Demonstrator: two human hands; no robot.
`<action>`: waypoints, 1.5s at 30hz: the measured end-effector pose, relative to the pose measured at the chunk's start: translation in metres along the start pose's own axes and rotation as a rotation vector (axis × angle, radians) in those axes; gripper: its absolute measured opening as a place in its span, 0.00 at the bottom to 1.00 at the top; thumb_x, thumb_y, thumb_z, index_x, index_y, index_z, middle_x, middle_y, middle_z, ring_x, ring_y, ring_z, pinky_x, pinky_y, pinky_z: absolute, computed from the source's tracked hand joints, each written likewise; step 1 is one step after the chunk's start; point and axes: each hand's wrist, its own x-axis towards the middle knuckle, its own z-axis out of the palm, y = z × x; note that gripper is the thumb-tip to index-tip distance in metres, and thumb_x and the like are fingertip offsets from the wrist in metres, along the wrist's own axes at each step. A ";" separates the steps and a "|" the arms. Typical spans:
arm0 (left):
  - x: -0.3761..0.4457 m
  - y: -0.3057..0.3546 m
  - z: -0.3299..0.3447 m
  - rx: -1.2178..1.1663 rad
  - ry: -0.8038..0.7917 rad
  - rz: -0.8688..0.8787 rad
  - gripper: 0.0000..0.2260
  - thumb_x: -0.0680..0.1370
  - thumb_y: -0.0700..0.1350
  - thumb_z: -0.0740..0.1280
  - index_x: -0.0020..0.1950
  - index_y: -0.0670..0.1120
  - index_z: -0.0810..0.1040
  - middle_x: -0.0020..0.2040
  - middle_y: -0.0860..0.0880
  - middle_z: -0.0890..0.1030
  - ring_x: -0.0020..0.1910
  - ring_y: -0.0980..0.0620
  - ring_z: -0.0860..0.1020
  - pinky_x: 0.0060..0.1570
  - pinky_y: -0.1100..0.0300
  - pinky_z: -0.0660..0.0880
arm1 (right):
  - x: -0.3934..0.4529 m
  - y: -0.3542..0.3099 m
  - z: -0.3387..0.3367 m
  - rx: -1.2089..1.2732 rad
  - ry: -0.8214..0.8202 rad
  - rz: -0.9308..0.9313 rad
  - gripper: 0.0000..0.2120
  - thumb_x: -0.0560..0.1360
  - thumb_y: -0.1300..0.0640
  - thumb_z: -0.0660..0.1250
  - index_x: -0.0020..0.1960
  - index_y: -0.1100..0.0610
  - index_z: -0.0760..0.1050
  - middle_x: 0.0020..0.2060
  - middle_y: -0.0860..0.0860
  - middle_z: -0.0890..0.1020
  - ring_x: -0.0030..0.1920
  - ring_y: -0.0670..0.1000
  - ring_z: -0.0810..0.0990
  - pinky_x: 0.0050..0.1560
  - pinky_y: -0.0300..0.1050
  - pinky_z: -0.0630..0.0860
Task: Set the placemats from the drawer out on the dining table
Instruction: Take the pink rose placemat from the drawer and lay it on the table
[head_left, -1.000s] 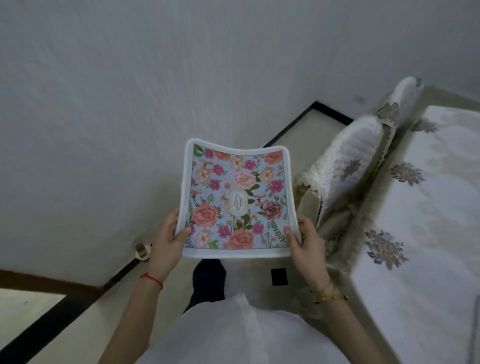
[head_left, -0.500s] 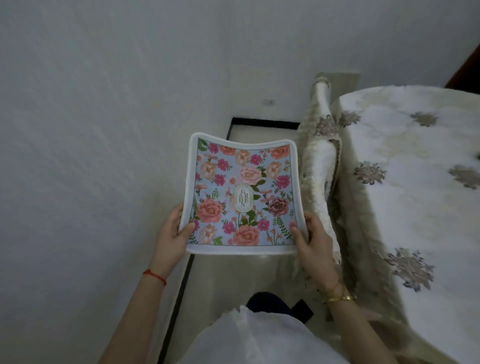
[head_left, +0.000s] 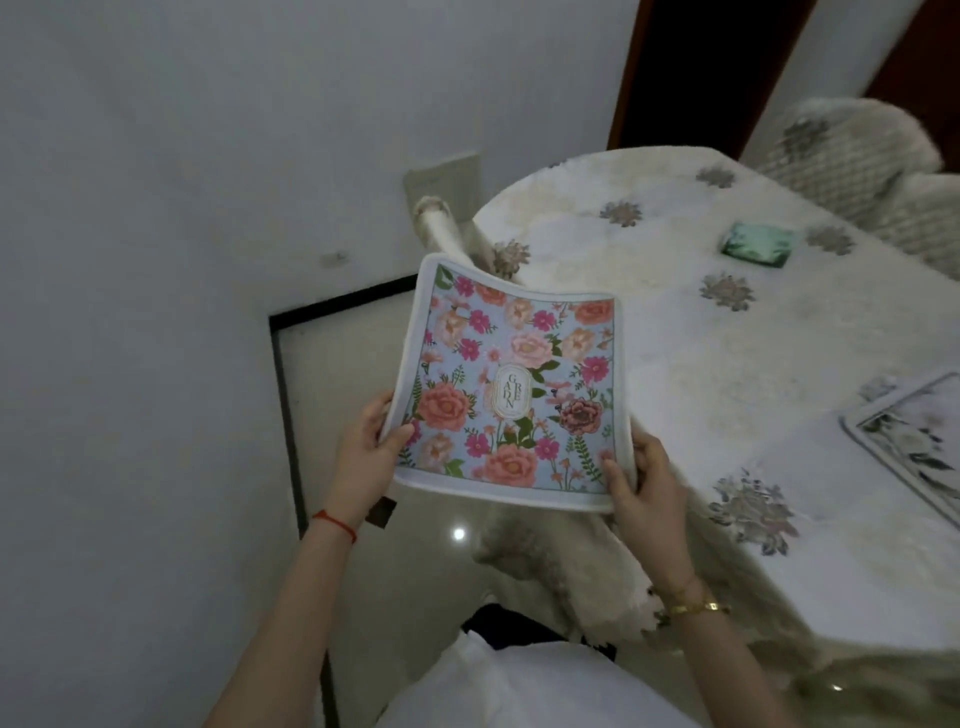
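A floral placemat (head_left: 511, 384), light blue with pink and orange flowers and a white border, hangs in the air in front of me. My left hand (head_left: 366, 457) pinches its near left corner and my right hand (head_left: 641, 478) pinches its near right corner. The mat sags a little between them. It floats just left of the dining table (head_left: 675, 364), over the table's near left edge. A second, paler placemat (head_left: 914, 441) lies flat on the table at the right.
A cream cloth with embroidered flowers covers the table. A green packet (head_left: 758, 244) lies on it at the back. Covered chairs stand beyond the table (head_left: 857, 156) and below the held mat (head_left: 566, 577). A white wall runs along the left. A dark doorway (head_left: 691, 73) is behind.
The view has swung right and the table now fills the right side. The held placemat has come closer to the table's edge. Both hands keep the same hold.
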 end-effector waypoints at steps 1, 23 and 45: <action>0.019 0.004 0.009 0.007 -0.038 0.005 0.17 0.77 0.36 0.65 0.66 0.47 0.72 0.54 0.50 0.81 0.49 0.55 0.83 0.45 0.62 0.80 | 0.009 -0.001 -0.003 0.005 0.041 0.012 0.11 0.78 0.56 0.65 0.60 0.50 0.69 0.50 0.42 0.80 0.48 0.37 0.81 0.42 0.34 0.79; 0.288 -0.017 0.295 0.195 -0.791 -0.008 0.21 0.78 0.36 0.66 0.70 0.43 0.70 0.62 0.43 0.78 0.57 0.46 0.79 0.56 0.49 0.78 | 0.143 0.099 -0.046 -0.231 0.697 0.548 0.10 0.79 0.56 0.63 0.59 0.54 0.67 0.47 0.49 0.79 0.44 0.50 0.81 0.43 0.51 0.81; 0.314 -0.082 0.367 0.335 -1.040 -0.011 0.22 0.75 0.36 0.69 0.67 0.49 0.73 0.56 0.50 0.81 0.52 0.56 0.80 0.57 0.55 0.78 | 0.141 0.176 -0.054 -0.287 0.841 0.772 0.10 0.78 0.54 0.64 0.58 0.56 0.70 0.47 0.48 0.79 0.46 0.49 0.80 0.46 0.52 0.80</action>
